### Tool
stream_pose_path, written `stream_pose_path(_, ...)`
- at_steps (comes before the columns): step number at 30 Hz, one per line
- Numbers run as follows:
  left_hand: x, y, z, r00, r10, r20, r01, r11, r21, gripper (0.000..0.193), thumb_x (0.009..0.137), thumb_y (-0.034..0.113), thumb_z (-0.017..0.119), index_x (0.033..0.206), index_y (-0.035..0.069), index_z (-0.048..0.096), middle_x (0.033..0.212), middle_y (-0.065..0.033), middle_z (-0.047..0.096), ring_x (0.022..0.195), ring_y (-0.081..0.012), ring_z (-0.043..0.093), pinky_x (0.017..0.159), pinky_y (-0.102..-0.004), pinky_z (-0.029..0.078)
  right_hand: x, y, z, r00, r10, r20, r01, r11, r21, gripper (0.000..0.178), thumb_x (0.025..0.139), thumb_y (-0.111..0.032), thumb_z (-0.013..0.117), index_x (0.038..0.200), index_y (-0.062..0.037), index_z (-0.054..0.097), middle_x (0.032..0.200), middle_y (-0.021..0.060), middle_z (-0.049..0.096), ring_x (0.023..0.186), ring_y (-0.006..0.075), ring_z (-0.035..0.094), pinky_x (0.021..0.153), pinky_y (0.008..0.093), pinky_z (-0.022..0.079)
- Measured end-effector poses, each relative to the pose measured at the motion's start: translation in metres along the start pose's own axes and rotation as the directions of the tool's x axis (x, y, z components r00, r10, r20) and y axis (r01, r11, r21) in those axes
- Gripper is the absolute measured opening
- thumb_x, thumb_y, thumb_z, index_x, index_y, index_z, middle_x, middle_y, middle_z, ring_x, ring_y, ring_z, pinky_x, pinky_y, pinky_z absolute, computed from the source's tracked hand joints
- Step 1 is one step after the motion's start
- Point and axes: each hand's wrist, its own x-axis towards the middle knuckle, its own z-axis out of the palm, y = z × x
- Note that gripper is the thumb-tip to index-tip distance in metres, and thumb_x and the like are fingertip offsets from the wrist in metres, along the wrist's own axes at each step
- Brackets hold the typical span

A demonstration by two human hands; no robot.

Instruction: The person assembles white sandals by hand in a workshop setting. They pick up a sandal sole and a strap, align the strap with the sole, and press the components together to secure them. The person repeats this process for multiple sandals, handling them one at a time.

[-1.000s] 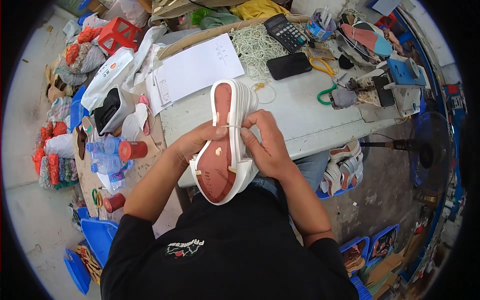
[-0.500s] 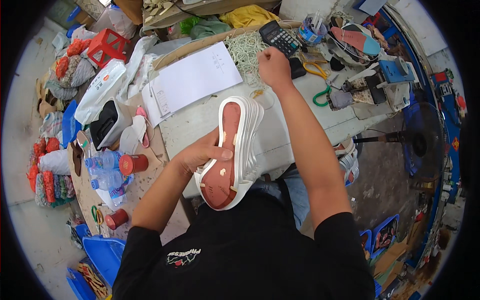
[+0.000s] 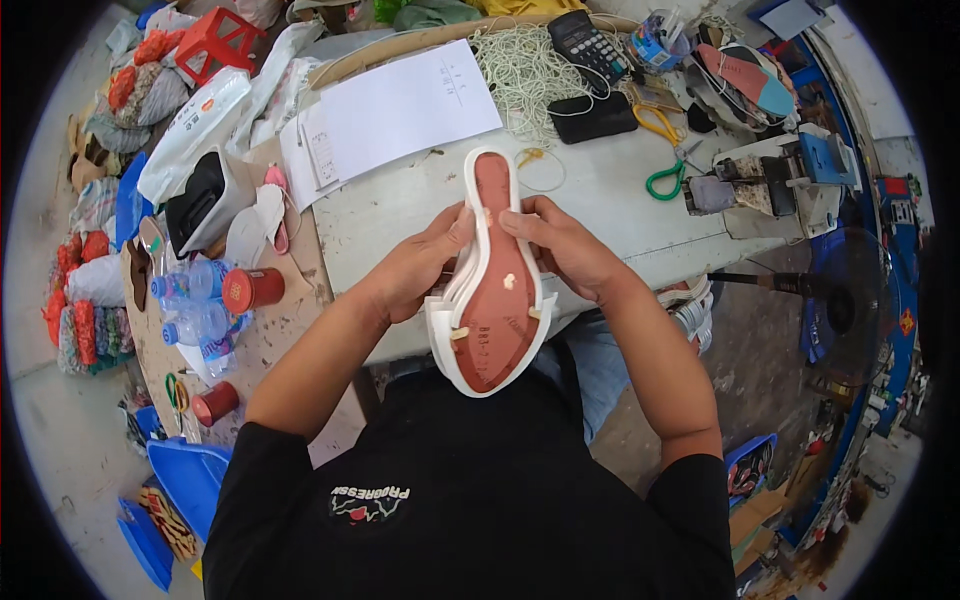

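A stack of white-edged shoe insoles (image 3: 500, 310) with reddish-brown undersides is held upright in front of my chest, narrow ends pointing away from me. My left hand (image 3: 425, 265) grips the stack's left side, thumb on its edge. On the other side my right hand (image 3: 570, 245) closes round it, with the thumb pressed on the brown face near the narrow part. Two small pale tabs cross the edge of the wide end, and a pale patch marks the middle. The fingers behind the stack are partly hidden.
Beyond the hands lie white paper sheets (image 3: 410, 110), a heap of thin pale cord (image 3: 520, 80), a black calculator (image 3: 588, 48), a black case (image 3: 592, 117) and green-handled scissors (image 3: 667, 180). Plastic bottles (image 3: 205, 315) and a red can (image 3: 252, 290) stand left. A fan (image 3: 840, 285) is at right.
My right hand has come back from beside the cord and calculator and now grips the stack. The stack has turned to face me more squarely, and my left hand has shifted toward its narrow end.
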Motion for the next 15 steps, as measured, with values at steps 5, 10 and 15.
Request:
stream_pose_path(5, 0.003, -0.005, -0.007, 1.000, -0.024, -0.004, 0.025, 0.999, 0.026, 0.074, 0.105, 0.038, 0.063, 0.164, 0.010, 0.027, 0.139, -0.0114, 0.058, 0.121, -0.0196, 0.061, 0.101, -0.0325, 0.052, -0.014, -0.001, 0.000, 1.000, -0.003, 0.025, -0.002, 0.987, 0.164, 0.094, 0.088, -0.039, 0.081, 0.148, 0.0126, 0.030, 0.129, 0.0262, 0.058, 0.113, 0.0272, 0.068, 0.091, 0.0347, 0.059)
stream_pose_path(10, 0.019, -0.032, -0.013, 0.998, 0.023, -0.063, -0.019, 0.998, 0.061, 0.077, 0.101, 0.022, 0.070, 0.163, 0.007, 0.027, 0.136, -0.0115, 0.059, 0.119, -0.0172, 0.060, 0.101, -0.0318, 0.051, -0.008, 0.017, -0.016, 0.971, -0.014, 0.237, -0.110, 0.856, 0.505, 0.060, 0.094, -0.031, 0.071, 0.138, 0.0065, 0.054, 0.120, 0.0183, 0.070, 0.103, 0.0231, 0.073, 0.093, 0.0355, 0.061)
stream_pose_path(15, -0.005, -0.030, -0.030, 0.986, 0.106, -0.132, -0.112, 0.993, -0.040, 0.064, 0.100, 0.017, 0.069, 0.156, 0.004, 0.039, 0.135, -0.0112, 0.061, 0.120, -0.0183, 0.061, 0.103, -0.0342, 0.051, -0.036, 0.011, -0.044, 0.996, 0.037, 0.080, -0.073, 0.855, 0.514, 0.059, 0.093, -0.030, 0.073, 0.139, 0.0036, 0.056, 0.123, 0.0159, 0.071, 0.103, 0.0207, 0.073, 0.092, 0.0346, 0.061)
